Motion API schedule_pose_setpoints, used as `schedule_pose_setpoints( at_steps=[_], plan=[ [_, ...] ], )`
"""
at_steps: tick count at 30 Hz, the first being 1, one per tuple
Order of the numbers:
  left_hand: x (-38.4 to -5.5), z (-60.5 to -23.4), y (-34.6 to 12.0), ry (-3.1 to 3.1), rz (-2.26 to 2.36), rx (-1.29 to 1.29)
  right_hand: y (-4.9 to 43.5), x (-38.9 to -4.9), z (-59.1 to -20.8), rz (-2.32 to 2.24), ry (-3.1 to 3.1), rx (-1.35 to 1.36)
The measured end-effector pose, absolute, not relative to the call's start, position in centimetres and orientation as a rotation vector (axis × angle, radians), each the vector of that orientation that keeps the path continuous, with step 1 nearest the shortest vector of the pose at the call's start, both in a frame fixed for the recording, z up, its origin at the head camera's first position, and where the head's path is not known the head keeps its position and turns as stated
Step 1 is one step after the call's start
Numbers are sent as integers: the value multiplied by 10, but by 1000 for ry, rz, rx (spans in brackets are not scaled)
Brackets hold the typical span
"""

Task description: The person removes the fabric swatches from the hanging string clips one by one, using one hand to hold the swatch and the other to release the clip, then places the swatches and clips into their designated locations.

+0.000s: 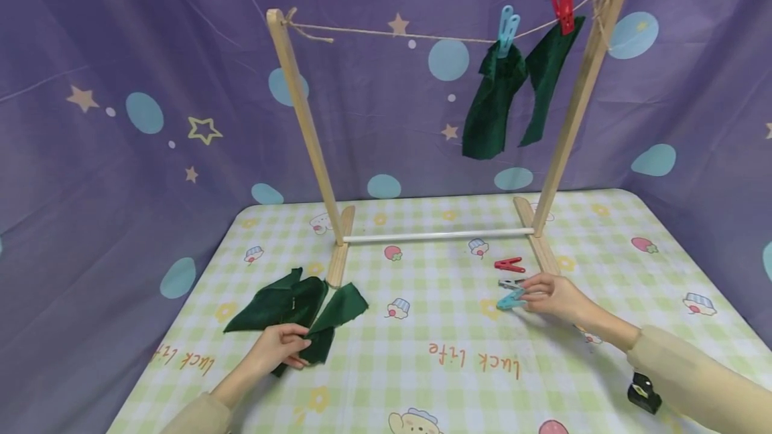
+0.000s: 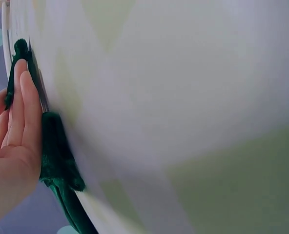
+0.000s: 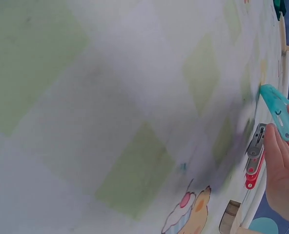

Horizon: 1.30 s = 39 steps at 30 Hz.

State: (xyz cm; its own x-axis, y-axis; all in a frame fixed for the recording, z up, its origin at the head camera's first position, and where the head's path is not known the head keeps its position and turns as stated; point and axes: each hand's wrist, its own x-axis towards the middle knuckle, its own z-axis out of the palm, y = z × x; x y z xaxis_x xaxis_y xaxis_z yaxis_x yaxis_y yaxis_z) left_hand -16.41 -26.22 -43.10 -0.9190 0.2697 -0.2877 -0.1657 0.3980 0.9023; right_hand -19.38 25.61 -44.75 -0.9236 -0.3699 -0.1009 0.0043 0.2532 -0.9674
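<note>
Okay, left hand pinching dark green velvety cloth, lower left | right hand pinching turquoise plastic clothespin, lower right | cloth's probably light, floppy, grab a corner; clothespin's likely stiff, squeeze handles

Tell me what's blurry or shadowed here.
Head view: fairly even light, hanging green cloths crisp; left wrist view: the tablecloth is soft, its checks smeared; right wrist view: a grey shadow dims the tablecloth near the right hand and blue clothespin.
</note>
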Motion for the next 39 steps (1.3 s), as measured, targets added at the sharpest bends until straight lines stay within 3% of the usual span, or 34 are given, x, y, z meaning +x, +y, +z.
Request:
schedule_pose_setpoints(
  at_steps=[27,39],
  plan=[
    [-159,-434,-269,2156,1510,80,260,-191,-460,-1464,2500,-442],
    [-166,-422,-269,2261,1435,155,263,-195,-444,-1392,2587,-526]
  ],
)
